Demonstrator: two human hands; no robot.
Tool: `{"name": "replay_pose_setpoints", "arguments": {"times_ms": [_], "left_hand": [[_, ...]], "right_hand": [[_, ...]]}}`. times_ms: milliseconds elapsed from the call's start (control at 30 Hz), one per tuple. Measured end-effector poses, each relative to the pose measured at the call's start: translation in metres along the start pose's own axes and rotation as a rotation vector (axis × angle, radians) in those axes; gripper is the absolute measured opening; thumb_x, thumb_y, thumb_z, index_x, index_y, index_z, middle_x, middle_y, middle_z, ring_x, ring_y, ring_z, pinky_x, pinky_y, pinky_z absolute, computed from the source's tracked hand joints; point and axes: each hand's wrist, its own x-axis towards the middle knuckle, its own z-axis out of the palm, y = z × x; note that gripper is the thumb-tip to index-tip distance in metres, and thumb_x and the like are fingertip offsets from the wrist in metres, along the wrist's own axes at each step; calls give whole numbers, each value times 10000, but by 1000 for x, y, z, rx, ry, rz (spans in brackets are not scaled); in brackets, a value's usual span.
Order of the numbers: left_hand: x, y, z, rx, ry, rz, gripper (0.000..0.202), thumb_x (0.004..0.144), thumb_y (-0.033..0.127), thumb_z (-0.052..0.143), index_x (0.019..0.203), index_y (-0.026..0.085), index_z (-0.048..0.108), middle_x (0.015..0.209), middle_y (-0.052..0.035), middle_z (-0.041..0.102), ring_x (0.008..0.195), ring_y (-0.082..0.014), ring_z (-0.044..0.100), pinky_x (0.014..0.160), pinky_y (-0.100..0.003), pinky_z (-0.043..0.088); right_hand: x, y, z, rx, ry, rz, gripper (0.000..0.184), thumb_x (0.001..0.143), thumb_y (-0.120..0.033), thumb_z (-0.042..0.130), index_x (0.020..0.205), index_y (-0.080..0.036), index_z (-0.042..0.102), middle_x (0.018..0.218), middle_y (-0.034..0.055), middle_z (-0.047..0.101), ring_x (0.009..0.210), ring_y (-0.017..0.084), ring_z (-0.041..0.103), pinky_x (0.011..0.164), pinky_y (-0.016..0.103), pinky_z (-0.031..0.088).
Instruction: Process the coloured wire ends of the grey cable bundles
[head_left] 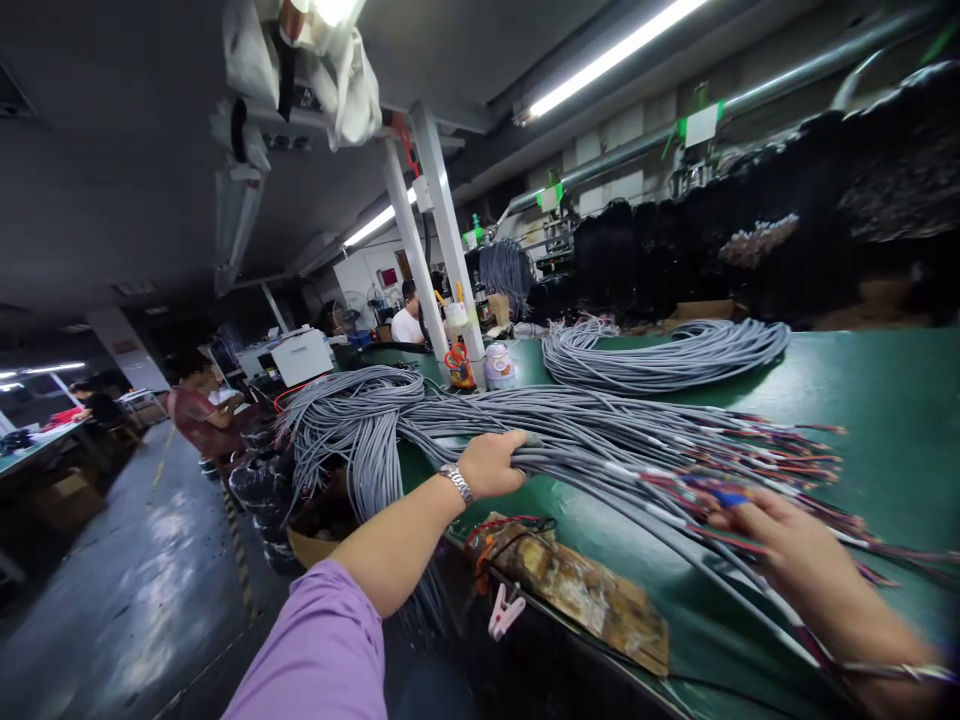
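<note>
My left hand is closed around a few grey cables near the middle of the bench, with a metal watch on its wrist. At the right, my right hand is closed at the stripped red and dark wire ends of the cables. A blue piece shows at its fingertips, too blurred to name. Behind both hands lies a long bundle of grey cables, its coloured wire ends fanned out to the right. Other cables slant down in front of my right hand.
A coiled cable bundle lies farther back on the green bench. A taped board with a pink clip sits at the front edge. White posts rise behind a lidded container. Co-workers sit at left and behind.
</note>
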Motion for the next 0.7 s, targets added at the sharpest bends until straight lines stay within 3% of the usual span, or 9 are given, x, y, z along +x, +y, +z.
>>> {"name": "replay_pose_setpoints", "arguments": {"times_ms": [100,233,267,400,567,700], "left_hand": [[-12,-14,-7,-334,205,-132,186,709,262,597,870,176,632,742,-7,654,679,-152,594,631,-239,465],[-29,-35,-28,-923,652,-464,265,576,296,742,740,163,583,466,75,511,369,-69,433,395,-182,345],[-35,-40,-36,-983,743,-501,285,566,327,751,699,165,557,435,85,480,344,-63,414,374,-176,325],[-70,-60,-69,-1060,1010,-560,373,590,457,718,587,165,485,419,72,453,331,-67,428,356,-184,328],[-122,-82,-110,-1048,1364,-572,383,560,437,752,632,158,500,485,72,496,423,-70,515,477,-210,448],[-168,-86,-127,-944,1696,-412,328,604,392,739,729,173,528,577,76,540,520,-79,566,651,-294,520]], "right_hand": [[-6,-5,0,32,-42,10,219,638,-346,586,814,-217,572,629,51,624,608,216,595,560,295,444],[-7,-7,-1,-43,50,-21,256,629,-383,536,815,-209,559,588,50,609,595,226,589,546,300,406],[-6,-6,0,-111,43,-7,285,621,-406,530,823,-206,559,558,47,601,580,232,585,535,304,396],[0,-1,5,-402,-4,-20,364,546,-472,492,787,-210,567,493,37,583,582,273,582,551,335,402],[3,11,13,-578,-144,-137,407,541,-540,434,771,-234,572,533,37,612,595,294,588,577,364,422],[5,21,16,-621,-217,-138,375,580,-541,437,785,-260,574,570,53,638,615,309,613,590,384,443]]}}
